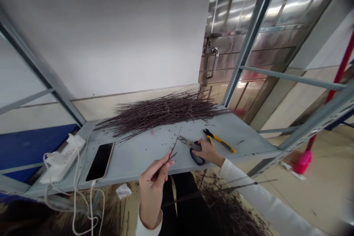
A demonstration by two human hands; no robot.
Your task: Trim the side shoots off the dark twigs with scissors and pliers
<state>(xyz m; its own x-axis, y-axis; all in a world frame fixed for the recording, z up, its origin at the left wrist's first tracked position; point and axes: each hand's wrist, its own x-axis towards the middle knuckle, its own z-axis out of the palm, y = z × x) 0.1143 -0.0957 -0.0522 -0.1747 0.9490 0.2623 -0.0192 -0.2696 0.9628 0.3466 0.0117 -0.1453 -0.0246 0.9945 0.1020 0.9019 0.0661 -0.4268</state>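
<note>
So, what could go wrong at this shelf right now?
The blades of the scissors in the right hand are near the thin twig held by the left hand, so a slip might nick a finger. Twig crumbs litter the metal shelf and could work into the power strip. The white cables hanging over the edge might snag and drag that strip off.

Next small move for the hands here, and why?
Probably bring the scissors in the right hand across to the twig held in the left hand: the blades already point toward it, and its upper end stands clear of the hand.
</note>
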